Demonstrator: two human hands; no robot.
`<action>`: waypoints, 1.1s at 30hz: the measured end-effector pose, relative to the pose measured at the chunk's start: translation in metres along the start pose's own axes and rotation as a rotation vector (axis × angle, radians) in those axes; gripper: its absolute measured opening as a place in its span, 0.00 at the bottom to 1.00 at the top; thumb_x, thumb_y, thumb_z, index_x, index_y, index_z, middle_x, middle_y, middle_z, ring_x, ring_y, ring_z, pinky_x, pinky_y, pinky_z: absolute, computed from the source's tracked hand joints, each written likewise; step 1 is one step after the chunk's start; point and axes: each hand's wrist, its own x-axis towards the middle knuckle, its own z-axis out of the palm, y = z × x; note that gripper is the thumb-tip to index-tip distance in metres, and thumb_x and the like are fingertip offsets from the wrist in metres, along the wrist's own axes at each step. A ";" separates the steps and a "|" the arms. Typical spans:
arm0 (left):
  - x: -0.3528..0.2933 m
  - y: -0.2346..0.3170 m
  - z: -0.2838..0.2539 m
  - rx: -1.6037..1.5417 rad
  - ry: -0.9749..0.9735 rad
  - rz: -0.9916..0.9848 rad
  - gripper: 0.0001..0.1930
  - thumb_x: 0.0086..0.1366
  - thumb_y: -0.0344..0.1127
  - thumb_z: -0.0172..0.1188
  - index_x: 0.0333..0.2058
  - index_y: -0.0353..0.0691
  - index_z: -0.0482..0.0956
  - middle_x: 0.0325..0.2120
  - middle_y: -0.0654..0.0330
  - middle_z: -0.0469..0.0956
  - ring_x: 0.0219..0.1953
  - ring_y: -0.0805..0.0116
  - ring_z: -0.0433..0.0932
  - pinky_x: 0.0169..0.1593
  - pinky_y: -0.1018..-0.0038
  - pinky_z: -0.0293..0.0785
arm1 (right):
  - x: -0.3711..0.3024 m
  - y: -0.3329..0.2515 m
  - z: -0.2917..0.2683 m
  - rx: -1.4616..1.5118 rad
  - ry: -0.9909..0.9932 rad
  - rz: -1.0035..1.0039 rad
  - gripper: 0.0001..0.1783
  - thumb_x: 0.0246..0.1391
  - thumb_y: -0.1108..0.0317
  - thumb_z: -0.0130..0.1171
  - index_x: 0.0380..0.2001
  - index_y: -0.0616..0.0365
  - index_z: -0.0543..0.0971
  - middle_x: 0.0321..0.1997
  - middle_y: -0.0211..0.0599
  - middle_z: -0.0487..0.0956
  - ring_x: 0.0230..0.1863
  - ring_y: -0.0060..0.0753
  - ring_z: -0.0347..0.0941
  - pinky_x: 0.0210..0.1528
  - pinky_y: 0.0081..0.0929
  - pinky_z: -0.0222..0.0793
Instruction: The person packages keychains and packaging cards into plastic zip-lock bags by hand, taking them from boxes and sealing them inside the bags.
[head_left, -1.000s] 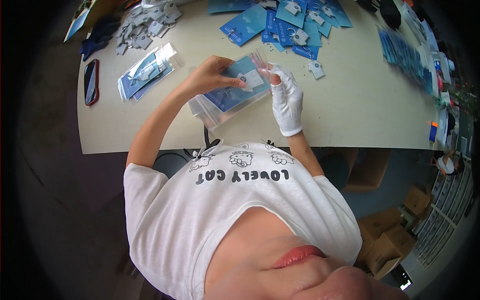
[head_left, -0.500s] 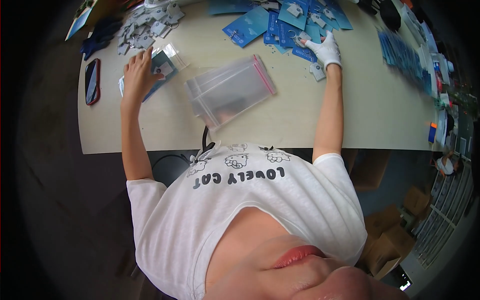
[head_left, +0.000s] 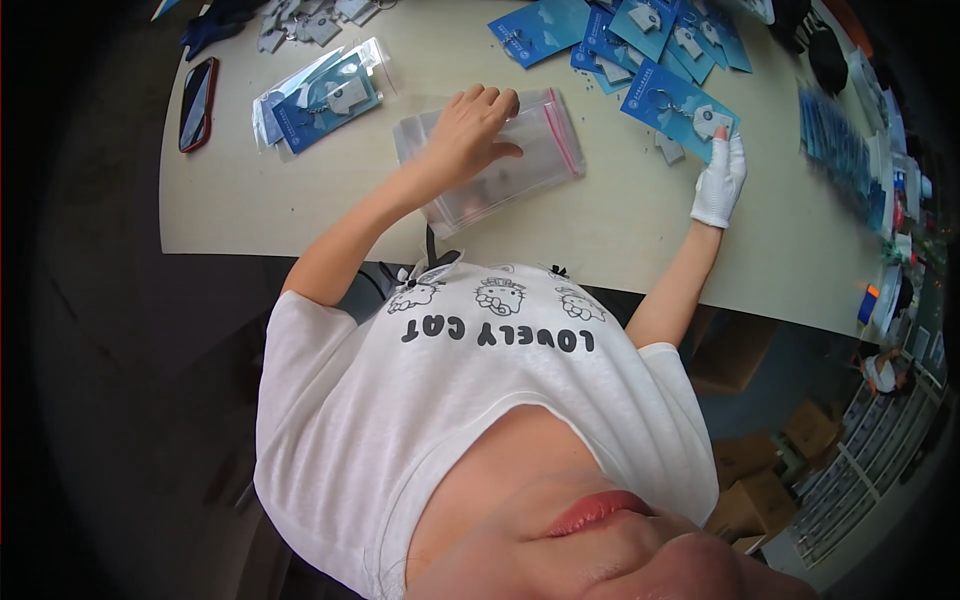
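My right hand (head_left: 720, 180), in a white glove, pinches the lower right corner of a blue card (head_left: 680, 92) between thumb and fingers. A small white shirt-shaped keychain (head_left: 709, 122) with a metal ring lies on that card. Over a stack of clear zip bags (head_left: 535, 165) with a pink seal strip is my bare left hand (head_left: 472, 130), its thumb spread from the bent fingers and nothing seen in it. Whether it touches the bags I cannot tell. To its left lie bagged blue cards (head_left: 295, 120), the top one with a keychain.
More blue cards with keychains (head_left: 545, 32) lie spread at the back right. Loose keychains (head_left: 318, 28) are heaped at the back left, beside a dark blue glove (head_left: 217, 28). A red-edged phone (head_left: 198, 105) is at the left, packed blue cards (head_left: 838, 140) at the right.
My left hand has left the bagged cards and moved right, over the zip bags. My right hand has come nearer from the card pile with a blue card. The view has shifted somewhat.
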 end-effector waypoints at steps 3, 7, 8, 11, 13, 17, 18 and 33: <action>0.005 0.001 -0.007 -0.187 0.027 0.033 0.20 0.50 0.35 0.69 0.39 0.40 0.68 0.34 0.58 0.70 0.40 0.56 0.70 0.42 0.65 0.67 | -0.013 0.018 -0.010 -0.109 -0.002 -0.012 0.17 0.62 0.59 0.52 0.40 0.64 0.74 0.42 0.34 0.77 0.43 0.22 0.71 0.49 0.21 0.63; 0.006 0.000 -0.009 -0.334 0.262 0.041 0.13 0.51 0.28 0.67 0.35 0.38 0.73 0.30 0.57 0.72 0.35 0.59 0.74 0.35 0.70 0.70 | -0.028 0.025 -0.010 -0.181 -0.008 -0.015 0.14 0.59 0.61 0.57 0.37 0.64 0.73 0.35 0.31 0.77 0.37 0.19 0.70 0.44 0.18 0.65; 0.006 -0.002 -0.010 -0.319 0.321 0.070 0.11 0.51 0.28 0.66 0.34 0.38 0.76 0.28 0.57 0.73 0.32 0.60 0.75 0.33 0.72 0.71 | -0.030 0.028 -0.012 -0.192 -0.041 0.004 0.14 0.57 0.63 0.59 0.36 0.64 0.74 0.33 0.30 0.77 0.35 0.17 0.70 0.41 0.17 0.66; 0.001 -0.002 -0.023 -0.401 0.233 -0.054 0.11 0.52 0.28 0.67 0.35 0.38 0.79 0.25 0.60 0.77 0.27 0.69 0.75 0.32 0.75 0.70 | -0.033 0.031 -0.015 -0.315 -0.039 0.066 0.13 0.55 0.65 0.62 0.35 0.64 0.76 0.31 0.27 0.77 0.32 0.16 0.70 0.38 0.15 0.66; 0.000 -0.009 -0.031 -0.528 0.170 -0.158 0.12 0.52 0.29 0.67 0.37 0.38 0.80 0.26 0.62 0.79 0.28 0.73 0.76 0.33 0.77 0.70 | -0.036 0.021 -0.017 -0.241 -0.033 0.072 0.13 0.55 0.65 0.62 0.36 0.64 0.77 0.32 0.27 0.78 0.33 0.16 0.70 0.39 0.15 0.66; 0.001 -0.037 -0.034 -0.950 -0.017 -0.306 0.10 0.56 0.29 0.66 0.36 0.35 0.79 0.30 0.64 0.81 0.34 0.80 0.78 0.39 0.82 0.72 | -0.029 -0.011 0.002 -0.011 -0.008 -0.118 0.14 0.58 0.63 0.59 0.40 0.62 0.78 0.37 0.27 0.79 0.35 0.14 0.70 0.38 0.14 0.64; 0.001 -0.039 -0.037 -1.101 -0.106 -0.324 0.10 0.56 0.29 0.66 0.36 0.34 0.79 0.30 0.63 0.80 0.35 0.79 0.78 0.40 0.83 0.73 | -0.023 -0.016 0.009 0.006 -0.014 -0.215 0.14 0.58 0.61 0.58 0.41 0.61 0.78 0.39 0.27 0.79 0.36 0.14 0.70 0.38 0.14 0.64; 0.010 -0.026 -0.037 -1.114 -0.257 -0.215 0.13 0.55 0.33 0.68 0.35 0.33 0.74 0.28 0.62 0.79 0.32 0.79 0.77 0.40 0.81 0.73 | -0.010 -0.065 0.049 -0.307 -0.606 0.161 0.13 0.59 0.58 0.56 0.37 0.56 0.75 0.26 0.16 0.67 0.24 0.08 0.53 0.26 0.11 0.49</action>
